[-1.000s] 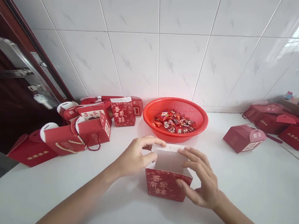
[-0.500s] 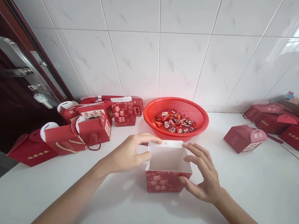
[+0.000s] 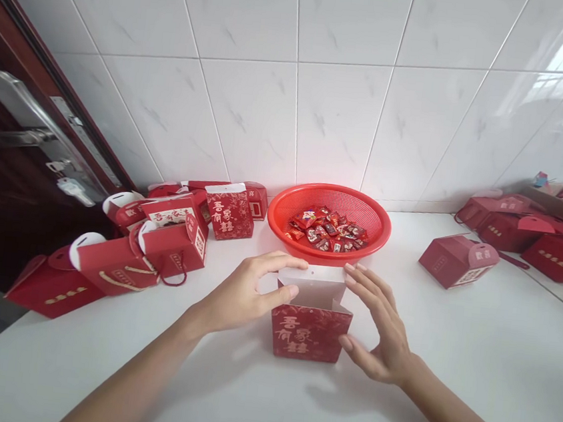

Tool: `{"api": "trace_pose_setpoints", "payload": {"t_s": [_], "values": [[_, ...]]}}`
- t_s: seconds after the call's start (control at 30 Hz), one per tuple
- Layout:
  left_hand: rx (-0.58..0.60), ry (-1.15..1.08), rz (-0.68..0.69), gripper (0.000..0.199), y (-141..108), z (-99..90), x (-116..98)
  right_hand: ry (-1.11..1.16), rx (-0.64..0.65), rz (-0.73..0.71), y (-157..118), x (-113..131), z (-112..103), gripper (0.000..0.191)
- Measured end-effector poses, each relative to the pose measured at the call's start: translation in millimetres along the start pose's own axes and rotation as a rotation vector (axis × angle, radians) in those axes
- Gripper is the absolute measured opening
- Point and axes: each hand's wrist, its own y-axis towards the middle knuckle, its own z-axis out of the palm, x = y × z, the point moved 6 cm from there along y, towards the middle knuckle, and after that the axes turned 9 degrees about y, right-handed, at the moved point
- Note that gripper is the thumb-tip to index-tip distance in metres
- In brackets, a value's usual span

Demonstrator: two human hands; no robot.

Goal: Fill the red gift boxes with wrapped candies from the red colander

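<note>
A red paper gift box [image 3: 309, 335] with gold lettering stands upright on the table right in front of me, its top open and its white inside showing. My left hand [image 3: 247, 291] grips its upper left side, index finger along the white back flap [image 3: 312, 273] and thumb over the left edge. On the opposite side, my right hand [image 3: 380, 329] has its fingertips at the flap's right end and its thumb by the front panel's right edge. Just behind the box, a red plastic basket [image 3: 282, 201] holds several wrapped candies [image 3: 330, 229].
A similar open-topped box [image 3: 229, 213] stands left of the basket, near several handled red boxes [image 3: 117, 264]. One closed red box [image 3: 452, 261] sits at right. More boxes [image 3: 506, 228] lie beside a carton [image 3: 556, 206]. A tiled wall [image 3: 341, 123] rises behind; a door handle [image 3: 43, 132] is at left.
The box's front panel has tipped up and back, narrowing the opening, and a side fold now shows at the right. My left thumb has moved over the opening.
</note>
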Motion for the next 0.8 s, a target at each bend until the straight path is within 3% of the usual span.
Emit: {"api": "trace_pose_setpoints", "payload": {"t_s": [0.17, 0.57, 0.67, 0.8], "values": [[-0.04, -0.142, -0.027, 0.048, 4.5, 2.0, 8.8, 0.018, -0.057, 0.033, -1.4, -5.0, -6.1, 0.057], [-0.102, -0.473, -0.061, 0.039, 21.5, 10.1, 30.3, 0.035, -0.032, 0.06, -2.8, -6.7, -3.3, 0.055], [-0.123, -0.581, -0.097, 0.044, 24.4, 19.5, 41.0, 0.041, -0.029, 0.063, -2.9, -7.7, -3.4, 0.054], [-0.12, -0.901, -0.235, 0.054, 27.8, 44.3, 63.0, 0.044, -0.033, 0.076, -3.0, -10.3, -4.4, 0.052]]}}
